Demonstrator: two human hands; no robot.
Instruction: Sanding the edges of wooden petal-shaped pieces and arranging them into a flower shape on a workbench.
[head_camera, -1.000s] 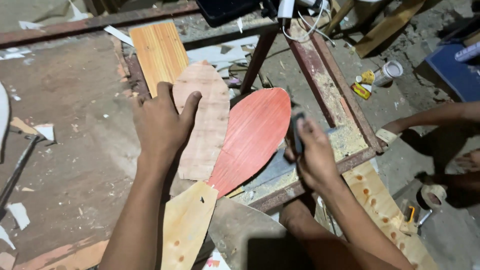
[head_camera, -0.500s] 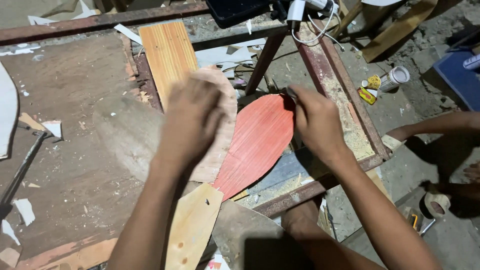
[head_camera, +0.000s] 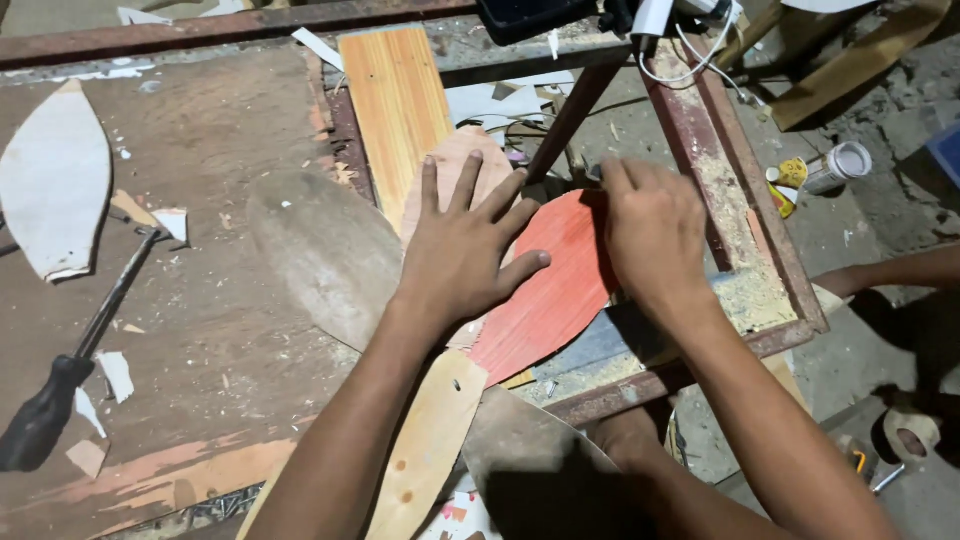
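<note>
Sawdust-strewn workbench (head_camera: 200, 330) under spread left fingers (head_camera: 470, 190) and right fingers (head_camera: 625, 175) pressed together on red paddle (head_camera: 550, 300).

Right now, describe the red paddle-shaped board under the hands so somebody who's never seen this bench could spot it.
Find the rusty metal frame at the right end of the brown workbench. Across its near corner lies the red paddle blade, with the left hand flat beside it and the right hand on its upper edge. It alone is red; the neighbouring leaf-shaped cutouts are pale or grey.

Worn brown desk (head_camera: 200, 330) w/ wood scraps & sawdust; rusty metal frame (head_camera: 745, 215) at its right edge; dusty grey concrete floor (head_camera: 880, 215) beyond. Dim, warm light.
</note>
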